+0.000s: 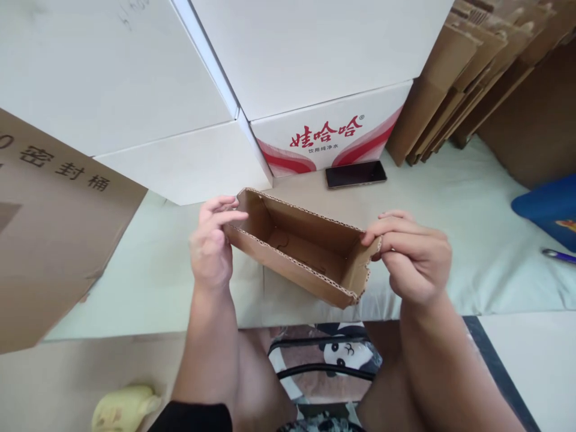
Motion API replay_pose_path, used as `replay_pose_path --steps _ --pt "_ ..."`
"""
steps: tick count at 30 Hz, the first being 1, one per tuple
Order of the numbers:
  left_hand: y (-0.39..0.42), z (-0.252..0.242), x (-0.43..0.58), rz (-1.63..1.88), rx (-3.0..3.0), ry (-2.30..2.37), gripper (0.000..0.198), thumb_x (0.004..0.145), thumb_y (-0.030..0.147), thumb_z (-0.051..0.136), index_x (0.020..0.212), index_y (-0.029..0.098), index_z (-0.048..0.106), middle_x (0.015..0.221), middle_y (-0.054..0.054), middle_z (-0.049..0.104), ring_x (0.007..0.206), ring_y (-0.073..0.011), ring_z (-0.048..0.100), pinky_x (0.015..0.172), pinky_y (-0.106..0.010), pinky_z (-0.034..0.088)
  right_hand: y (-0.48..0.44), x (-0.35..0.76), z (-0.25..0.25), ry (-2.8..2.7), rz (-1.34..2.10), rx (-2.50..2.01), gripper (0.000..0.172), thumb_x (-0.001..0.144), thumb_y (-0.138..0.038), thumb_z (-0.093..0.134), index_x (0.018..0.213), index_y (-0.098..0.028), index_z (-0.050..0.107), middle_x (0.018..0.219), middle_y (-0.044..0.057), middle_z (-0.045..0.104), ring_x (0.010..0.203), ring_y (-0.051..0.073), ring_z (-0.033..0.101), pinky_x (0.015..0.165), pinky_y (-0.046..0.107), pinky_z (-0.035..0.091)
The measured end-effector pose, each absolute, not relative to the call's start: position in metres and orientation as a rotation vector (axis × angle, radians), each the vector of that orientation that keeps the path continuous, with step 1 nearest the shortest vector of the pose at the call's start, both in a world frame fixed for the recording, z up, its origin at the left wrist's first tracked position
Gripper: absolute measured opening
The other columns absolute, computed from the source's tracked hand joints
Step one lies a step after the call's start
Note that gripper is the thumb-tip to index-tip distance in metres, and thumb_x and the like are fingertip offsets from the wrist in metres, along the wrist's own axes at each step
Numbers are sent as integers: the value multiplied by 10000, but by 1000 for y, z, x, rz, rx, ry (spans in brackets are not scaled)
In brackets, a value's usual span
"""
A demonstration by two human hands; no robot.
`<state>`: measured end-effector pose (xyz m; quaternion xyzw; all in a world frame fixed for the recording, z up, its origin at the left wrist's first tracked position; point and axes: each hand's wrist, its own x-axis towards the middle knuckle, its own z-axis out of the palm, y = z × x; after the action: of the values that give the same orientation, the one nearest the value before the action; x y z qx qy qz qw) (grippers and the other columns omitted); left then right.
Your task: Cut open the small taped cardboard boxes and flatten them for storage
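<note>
A small open-topped cardboard box [310, 231], long and narrow, is held tilted between my two hands above the cloth-covered surface. My left hand [210, 252] grips its left end, with fingers over the rim. At the other end, my right hand [416, 258] pinches the short wall between thumb and fingers. The rim shows raw corrugated edges, and the right corner looks ragged. Inside lie thin dark curved lines, too fine to identify. Behind the box, a black phone [356, 174] lies flat.
White cartons [333, 132], one with red lettering, stand stacked at the back. Folded cardboard sheets [443, 90] lean at back right. A large brown carton [58, 240] is at left. A blue object [549, 207] and a pen [558, 255] lie right; a yellow bottle [123, 408] is below left.
</note>
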<state>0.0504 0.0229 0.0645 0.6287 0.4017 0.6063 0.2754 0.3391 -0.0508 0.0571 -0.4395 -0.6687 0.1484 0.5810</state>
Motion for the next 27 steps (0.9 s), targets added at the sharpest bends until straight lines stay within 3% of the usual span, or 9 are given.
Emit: replay_pose_path --steps 4,12,16,21,27 --pt "9 59 46 1601 1782 1075 380 900 495 654 647 235 766 1082 -83 690 1121 -272 648 1143 -482 449 -55 334 52 -1485 380 -1071 243 696 -57 494 563 -236 588 750 -3 746 715 212 718 727 422 517" --pt "-14 48 26 1598 1790 1022 280 869 204 723 591 239 735 1030 -33 732 1039 -202 719 985 -383 581 -55 308 51 -1455 322 -1022 210 806 -141 634 661 -220 504 1020 45 758 907 210 711 770 357 542" --pt "-16 45 24 1475 1749 1048 339 896 273 707 563 209 695 1026 -68 763 987 -226 737 906 -402 611 -47 297 48 -1448 272 -1050 264 812 -173 689 673 -230 472 1051 49 752 958 231 706 821 395 549" --pt "-11 44 24 1419 1796 1005 322 935 380 698 660 213 716 1016 -75 795 1052 -248 744 981 -422 594 -39 292 39 -1404 278 -1150 254 853 -236 686 688 -238 493 1180 71 750 1107 268 706 996 486 547" --pt "-1 39 26 1461 1769 978 461 906 624 671 703 214 727 993 -94 800 1074 -266 740 996 -435 591 -38 297 31 -1464 418 -1095 137 939 -290 620 822 -244 672 1317 57 735 1285 293 660 1088 527 535"
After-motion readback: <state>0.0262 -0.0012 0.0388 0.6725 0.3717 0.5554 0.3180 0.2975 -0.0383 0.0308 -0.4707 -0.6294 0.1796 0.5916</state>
